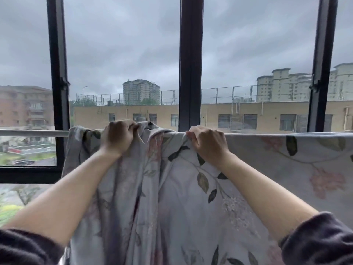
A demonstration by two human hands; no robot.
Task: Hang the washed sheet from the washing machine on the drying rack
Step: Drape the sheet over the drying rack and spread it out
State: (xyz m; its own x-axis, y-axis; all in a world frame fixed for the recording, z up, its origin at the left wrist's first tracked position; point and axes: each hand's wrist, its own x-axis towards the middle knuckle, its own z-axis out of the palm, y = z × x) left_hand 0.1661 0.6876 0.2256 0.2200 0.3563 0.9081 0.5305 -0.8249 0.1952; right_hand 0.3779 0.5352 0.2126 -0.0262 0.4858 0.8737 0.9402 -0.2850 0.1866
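Head view: both hands, left hand (pixel 118 137) and right hand (pixel 207 144), are gripping bunched grey floral sheet (pixel 191 197), spreading it leftward along white metal rail (pixel 34 133); right stretch already draped

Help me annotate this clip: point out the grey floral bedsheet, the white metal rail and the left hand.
grey floral bedsheet (pixel 277 159), head view, flat spread part at right.
white metal rail (pixel 28 133), head view, bare stretch left of the sheet.
left hand (pixel 119 137), head view, back of the hand.
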